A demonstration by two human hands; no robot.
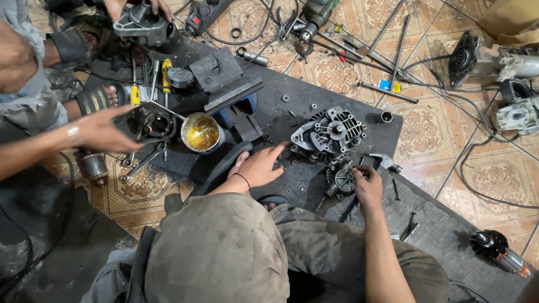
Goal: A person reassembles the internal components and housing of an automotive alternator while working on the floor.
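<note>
Here, the black rubber mat (315,102) carries a grey cast-metal alternator housing (328,133), likely heavy and rigid; grip its outer rim. Your left hand (259,167) lies spread flat just beside it, holding nothing. Your right hand (366,185) curls closed around a small dark round metal part (344,180).

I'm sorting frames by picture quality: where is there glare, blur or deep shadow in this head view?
Head view: glare sits on the golden grease in the round tin; the co-worker's hand at left is softly motion-blurred; the alternator housing on the black mat is sharp; the lower left floor lies in deep shadow; wide-angle bending shows in the tile lines at the edges.
</note>
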